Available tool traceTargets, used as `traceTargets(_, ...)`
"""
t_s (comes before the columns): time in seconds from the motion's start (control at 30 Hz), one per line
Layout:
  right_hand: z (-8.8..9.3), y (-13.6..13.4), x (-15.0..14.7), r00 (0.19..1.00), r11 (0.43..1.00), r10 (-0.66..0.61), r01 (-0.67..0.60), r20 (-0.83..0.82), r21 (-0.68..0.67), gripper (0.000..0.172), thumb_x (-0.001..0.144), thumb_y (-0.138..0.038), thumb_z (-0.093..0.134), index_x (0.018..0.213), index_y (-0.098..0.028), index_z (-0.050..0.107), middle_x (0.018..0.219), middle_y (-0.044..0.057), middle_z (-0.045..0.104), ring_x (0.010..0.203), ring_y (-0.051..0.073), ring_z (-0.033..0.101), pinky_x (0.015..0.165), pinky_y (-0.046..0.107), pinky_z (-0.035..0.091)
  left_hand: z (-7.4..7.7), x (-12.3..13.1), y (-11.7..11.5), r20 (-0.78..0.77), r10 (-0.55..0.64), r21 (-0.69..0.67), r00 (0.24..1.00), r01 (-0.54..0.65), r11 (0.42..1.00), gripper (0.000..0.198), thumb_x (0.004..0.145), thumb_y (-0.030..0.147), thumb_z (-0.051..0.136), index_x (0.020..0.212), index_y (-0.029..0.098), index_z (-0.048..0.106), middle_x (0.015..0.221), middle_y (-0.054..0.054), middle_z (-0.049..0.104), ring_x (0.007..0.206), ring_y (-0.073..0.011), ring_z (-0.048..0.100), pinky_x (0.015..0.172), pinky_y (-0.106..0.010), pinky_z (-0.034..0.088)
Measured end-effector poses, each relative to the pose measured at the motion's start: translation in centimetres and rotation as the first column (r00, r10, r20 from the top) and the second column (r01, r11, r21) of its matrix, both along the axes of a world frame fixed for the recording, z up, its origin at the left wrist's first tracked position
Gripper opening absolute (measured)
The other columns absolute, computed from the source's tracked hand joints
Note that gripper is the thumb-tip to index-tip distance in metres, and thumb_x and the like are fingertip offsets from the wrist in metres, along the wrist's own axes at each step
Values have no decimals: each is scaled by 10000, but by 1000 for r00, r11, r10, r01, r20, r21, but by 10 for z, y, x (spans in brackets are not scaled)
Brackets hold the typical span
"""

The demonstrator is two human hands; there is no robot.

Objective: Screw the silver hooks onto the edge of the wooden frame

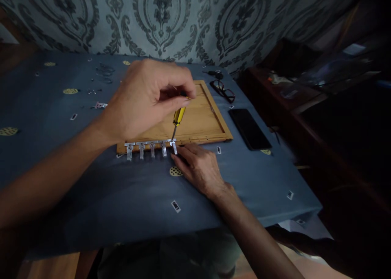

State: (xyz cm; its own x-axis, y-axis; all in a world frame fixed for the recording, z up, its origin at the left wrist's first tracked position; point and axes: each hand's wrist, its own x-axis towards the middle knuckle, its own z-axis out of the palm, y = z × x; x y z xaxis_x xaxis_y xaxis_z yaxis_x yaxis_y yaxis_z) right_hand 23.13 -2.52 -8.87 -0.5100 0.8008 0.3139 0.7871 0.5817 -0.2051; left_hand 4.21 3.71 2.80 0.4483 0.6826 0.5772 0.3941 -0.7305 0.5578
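My left hand [146, 95] is closed around the top of a yellow-and-black screwdriver [179, 115], which stands steeply with its tip on a metal bracket. That metal bracket [174, 147] is last on the right in a row of several similar brackets [141, 150] along the near edge of a wooden framed board [201, 122]. Low beside the board, my right hand [203, 169] has its thumb and fingers closed at the free end of the same bracket. Part of the board is hidden behind my left hand and forearm.
A black phone [249, 129] and dark-framed glasses [227, 94] lie right of the board, with a small black object [215, 73] behind them. Left are small screws [92, 92], thin metal pieces [104, 72] and a loose metal part [100, 105] on the blue tablecloth [128, 214].
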Motion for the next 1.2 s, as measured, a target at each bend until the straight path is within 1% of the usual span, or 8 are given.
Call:
traceTargets(0.13,1,0,0,1000,1000,5,-5,-9,8,232,1010,-294,521,938,-174,706,789,55,690,728,180,632,638,270,380,3,-3,1,48,-95,-123,994,100,987,170,807,83,690,908,211,737,936,15,773,856,-138,720,809,-260,610)
traceTargets(0.23,1,0,0,1000,1000,6,-6,-7,9,239,1013,-298,515,939,-175,707,793,54,693,728,177,635,640,266,386,0,-2,3,6,-47,-75,999,47,996,107,820,154,708,903,212,744,891,13,764,811,-132,714,762,-246,595)
traceTargets(0.4,-1,0,-1,1000,999,5,-5,-10,34,237,1006,-298,528,931,-169,712,795,57,701,722,181,641,633,271,393,-6,1,3,-38,56,131,998,-51,990,48,827,187,726,855,219,748,796,9,735,700,-112,654,648,-250,509)
traceTargets(0.63,-2,0,0,1000,999,3,-2,-22,34,211,1003,-294,540,964,-176,710,848,63,728,764,186,666,648,269,408,0,-4,4,-10,-84,-43,996,83,996,122,816,121,708,918,186,727,922,23,762,863,-114,708,799,-217,577)
traceTargets(0.77,-3,1,0,1000,999,3,-2,-22,40,200,1001,-290,546,974,-180,711,836,59,722,746,183,659,636,266,400,-3,-1,5,-29,-9,45,1000,10,999,31,839,231,732,845,201,738,795,19,742,727,-106,667,671,-227,536)
traceTargets(0.9,-2,1,0,1000,998,13,-11,-26,55,215,1000,-287,545,924,-169,707,804,59,708,731,183,651,637,270,397,-3,1,2,-56,52,174,997,-42,984,49,845,223,726,801,208,741,777,8,727,691,-109,637,654,-259,508)
traceTargets(1.03,-1,1,0,1000,999,14,-13,-21,46,234,1009,-297,529,920,-170,704,794,57,701,727,181,644,638,268,390,2,-5,3,-131,44,114,990,-29,993,65,860,203,680,861,228,740,827,19,747,776,-133,681,709,-273,533)
traceTargets(1.2,-2,0,0,1000,999,5,-4,-28,37,237,1011,-299,519,944,-174,708,786,53,695,720,181,641,633,269,388,0,-7,6,-100,5,65,995,2,998,57,847,248,702,887,218,731,845,30,756,756,-116,686,687,-233,542)
